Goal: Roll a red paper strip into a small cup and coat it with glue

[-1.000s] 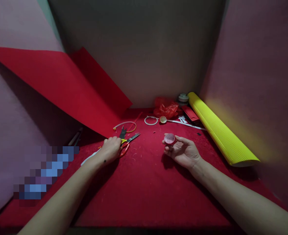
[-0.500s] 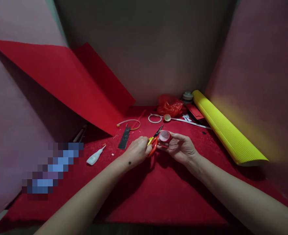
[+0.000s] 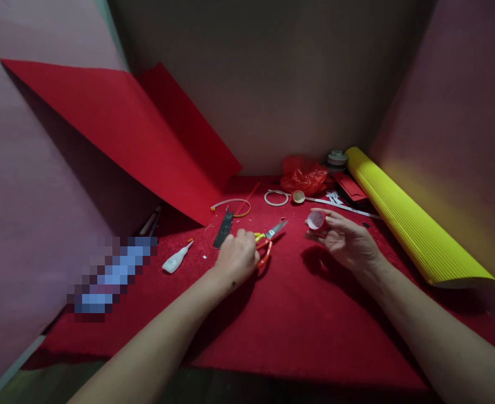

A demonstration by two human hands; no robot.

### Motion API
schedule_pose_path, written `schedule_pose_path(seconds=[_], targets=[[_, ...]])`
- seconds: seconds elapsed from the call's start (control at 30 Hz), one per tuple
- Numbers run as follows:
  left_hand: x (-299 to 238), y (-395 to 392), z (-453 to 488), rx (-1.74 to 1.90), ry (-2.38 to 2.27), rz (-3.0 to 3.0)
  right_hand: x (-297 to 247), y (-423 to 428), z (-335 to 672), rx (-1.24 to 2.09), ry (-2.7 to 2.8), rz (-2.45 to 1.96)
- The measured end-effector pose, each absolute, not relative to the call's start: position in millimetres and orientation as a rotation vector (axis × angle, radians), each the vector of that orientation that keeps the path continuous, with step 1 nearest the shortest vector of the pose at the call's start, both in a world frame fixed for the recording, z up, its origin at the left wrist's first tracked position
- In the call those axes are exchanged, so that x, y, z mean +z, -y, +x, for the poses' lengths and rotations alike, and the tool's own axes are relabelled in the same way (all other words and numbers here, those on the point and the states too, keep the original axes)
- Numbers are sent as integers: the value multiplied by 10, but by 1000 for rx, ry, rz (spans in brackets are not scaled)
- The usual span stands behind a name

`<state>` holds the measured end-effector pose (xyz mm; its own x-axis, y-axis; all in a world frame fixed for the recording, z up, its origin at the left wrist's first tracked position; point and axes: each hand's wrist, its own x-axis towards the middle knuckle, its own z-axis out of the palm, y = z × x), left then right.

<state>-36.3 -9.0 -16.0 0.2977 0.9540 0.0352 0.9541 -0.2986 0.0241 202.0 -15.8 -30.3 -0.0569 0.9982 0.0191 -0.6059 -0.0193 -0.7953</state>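
Observation:
My left hand (image 3: 238,258) is closed round the red and yellow handles of a pair of scissors (image 3: 268,240), whose blades point up and right just above the red felt mat (image 3: 273,314). My right hand (image 3: 348,241) holds a small round red cap with a white inside (image 3: 315,220) between thumb and fingertips, a little right of the scissor tips and apart from them. A black strip (image 3: 224,229) lies just left of my left hand.
A small white glue bottle (image 3: 177,259) lies at the left. A large red sheet (image 3: 138,140) leans at the back left. A yellow corrugated roll (image 3: 411,224) lies along the right. At the back are a white ring (image 3: 276,197), a red plastic bag (image 3: 304,175) and tape rolls (image 3: 337,158).
My left hand picked up the scissors, brought them to the cap, then drew them back down and left. My right hand moved the cap away to the right.

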Motion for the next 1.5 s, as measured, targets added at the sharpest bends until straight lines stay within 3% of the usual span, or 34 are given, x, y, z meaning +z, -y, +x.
schedule_pose_path(seconds=[0.23, 0.97, 1.13, 1.5], targets=[[-8, -358, -911, -135, 2256, -2184, -415, -17, 2154, 1241, 883, -807], [-195, -565, -932, -147, 2510, -2208, -552, -122, 2359, 834, 1072, -1205], [-205, -576, -989, -479, 2504, -2207, -593, -154, 2379, 807, 1087, -1212], [-67, -373, -943, -1560, 2581, -2405, -659, -192, 2416, 766, 1120, -1277]])
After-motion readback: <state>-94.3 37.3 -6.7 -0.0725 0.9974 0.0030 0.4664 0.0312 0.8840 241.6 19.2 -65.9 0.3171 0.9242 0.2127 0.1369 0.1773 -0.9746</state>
